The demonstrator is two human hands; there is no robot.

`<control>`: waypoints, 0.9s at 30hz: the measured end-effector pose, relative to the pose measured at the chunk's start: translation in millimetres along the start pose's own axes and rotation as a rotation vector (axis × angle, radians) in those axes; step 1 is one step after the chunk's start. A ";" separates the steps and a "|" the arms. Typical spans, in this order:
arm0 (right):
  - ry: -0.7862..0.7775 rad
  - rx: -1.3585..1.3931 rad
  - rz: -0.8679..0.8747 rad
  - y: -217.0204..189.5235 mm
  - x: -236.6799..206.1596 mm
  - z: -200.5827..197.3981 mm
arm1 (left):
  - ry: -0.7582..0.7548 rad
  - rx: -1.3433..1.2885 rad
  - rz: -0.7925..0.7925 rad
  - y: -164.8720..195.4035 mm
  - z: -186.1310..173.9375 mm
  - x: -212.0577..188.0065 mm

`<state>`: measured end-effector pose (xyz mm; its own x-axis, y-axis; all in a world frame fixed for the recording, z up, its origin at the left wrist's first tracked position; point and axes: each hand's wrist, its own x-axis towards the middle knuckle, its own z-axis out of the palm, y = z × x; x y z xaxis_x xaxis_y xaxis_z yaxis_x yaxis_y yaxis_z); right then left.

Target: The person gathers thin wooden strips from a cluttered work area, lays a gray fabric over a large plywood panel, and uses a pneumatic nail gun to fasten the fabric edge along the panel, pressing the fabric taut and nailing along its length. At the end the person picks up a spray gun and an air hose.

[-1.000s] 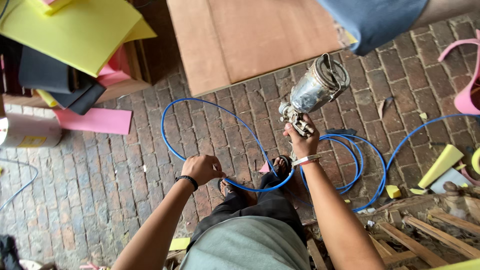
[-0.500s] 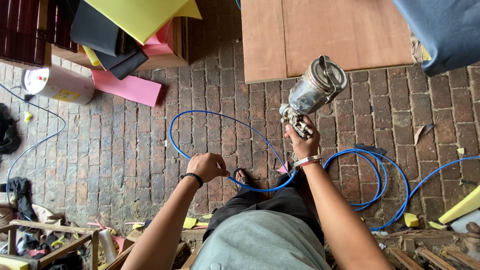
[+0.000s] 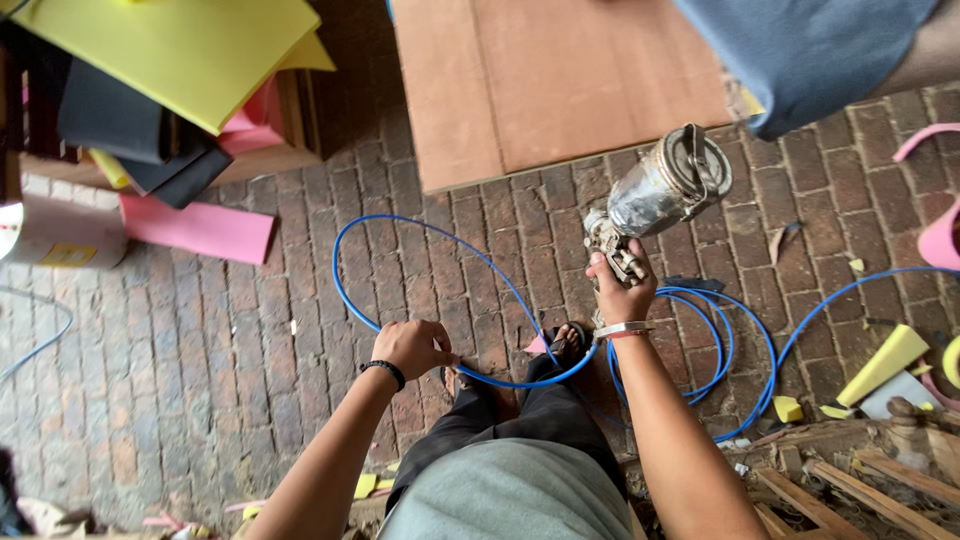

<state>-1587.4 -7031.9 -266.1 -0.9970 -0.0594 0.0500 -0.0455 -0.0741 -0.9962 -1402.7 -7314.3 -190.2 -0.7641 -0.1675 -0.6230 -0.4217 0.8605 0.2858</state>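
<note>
Standing on a brick floor (image 3: 200, 360), the person looks down past grey and black clothing to sandalled feet (image 3: 565, 345). Nearest, the left hand (image 3: 412, 348) with a black wristband is curled shut around a blue hose (image 3: 400, 235), pinching it where the loop comes back toward the feet. Just right, the right hand (image 3: 620, 290), a silver bracelet on its wrist, is wrapped tight around the grip of a metal spray gun (image 3: 660, 190), its cup tilted up and away. The hose seems to run to the gun's base, though the join is hidden by the fingers. More blue coils lie on the bricks at right. Beyond sits a brown wooden board (image 3: 540, 80); far left are yellow, black and pink foam sheets (image 3: 170, 50).
</note>
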 end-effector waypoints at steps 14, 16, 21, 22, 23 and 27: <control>0.366 0.012 -0.068 1.4 72.1 -150.0 | 0.003 0.053 0.228 127.6 4.4 45.0; 0.385 0.038 -0.088 1.4 79.3 -161.3 | -0.004 0.039 0.215 137.5 4.3 48.5; 0.416 0.001 -0.093 -2.5 85.7 -168.3 | 0.010 0.039 0.191 144.3 6.0 52.7; 0.416 -0.003 -0.084 -3.2 85.2 -166.3 | 0.012 0.041 0.180 142.6 6.8 52.8; 0.388 -0.010 -0.083 -3.6 84.1 -163.0 | 0.014 0.043 0.166 139.8 7.7 52.5; 0.219 0.030 -0.044 -4.0 73.3 -134.7 | 0.005 0.006 0.072 119.0 12.4 47.6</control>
<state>-1668.7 -6901.8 -268.1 -0.9840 0.1622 0.0737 -0.0910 -0.1016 -0.9907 -1483.2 -7213.9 -194.9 -0.7950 -0.1078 -0.5970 -0.3625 0.8735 0.3249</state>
